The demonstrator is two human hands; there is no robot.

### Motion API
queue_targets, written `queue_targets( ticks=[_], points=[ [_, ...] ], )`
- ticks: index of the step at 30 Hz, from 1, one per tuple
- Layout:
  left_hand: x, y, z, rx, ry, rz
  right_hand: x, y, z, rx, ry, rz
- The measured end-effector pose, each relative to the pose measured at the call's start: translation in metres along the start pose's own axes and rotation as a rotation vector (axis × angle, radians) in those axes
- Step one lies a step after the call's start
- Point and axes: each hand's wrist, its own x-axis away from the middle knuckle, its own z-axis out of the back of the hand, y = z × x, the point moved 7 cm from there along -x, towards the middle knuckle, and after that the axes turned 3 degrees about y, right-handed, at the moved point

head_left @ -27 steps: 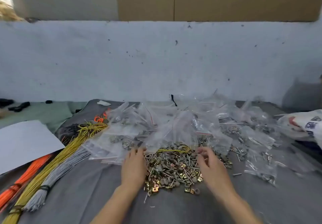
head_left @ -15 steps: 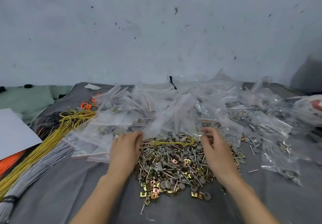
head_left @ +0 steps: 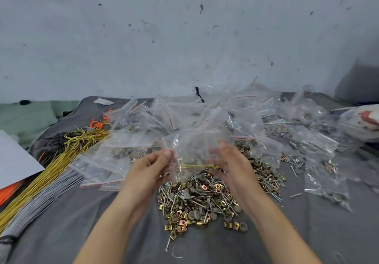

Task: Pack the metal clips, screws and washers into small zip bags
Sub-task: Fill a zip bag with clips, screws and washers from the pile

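Head view: a heap of crinkled clear zip bags with red seal lines (head_left: 207,116) covers the far edge of the grey cloth (head_left: 61,233), against a scuffed pale wall (head_left: 184,38). It crowds right behind the hands. More filled bags (head_left: 326,183) lie towards the right edge.

A bundle of stiff yellow wires (head_left: 61,161) runs diagonally along the left edge. Beside it lie a bundle of grey wires (head_left: 41,198), an orange bundle (head_left: 8,192) and a flat white sheet (head_left: 14,161).

In the middle near the front edge sits a loose pile of brass-coloured square metal clips (head_left: 182,222), thin silver screws (head_left: 221,196) and dull grey round washers (head_left: 194,214), with a thin yellow wire loop (head_left: 196,166) lying on top.

Just above that pile the left hand (head_left: 151,167) pinches the left edge of a small clear plastic zip bag (head_left: 194,146) between thumb and fingers (head_left: 166,155). The right hand (head_left: 233,167) holds the bag's other side, with its curled fingers (head_left: 217,153) blurred behind the film. The bag hangs limp between the hands.
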Motion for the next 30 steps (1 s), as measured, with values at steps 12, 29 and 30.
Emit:
queue_targets(
  ticks=[12,29,30],
  points=[
    [-0.009,-0.022,-0.01,-0.326,-0.024,-0.042,-0.005,-0.011,0.032,0.093,0.077,0.02],
    [-0.017,-0.008,-0.023,-0.554,-0.061,-0.307,-0.007,-0.015,0.067,0.742,0.036,0.244],
    [-0.017,-0.007,-0.022,-0.569,-0.054,-0.321,-0.008,-0.017,0.067,0.796,0.045,0.265]
  ],
)
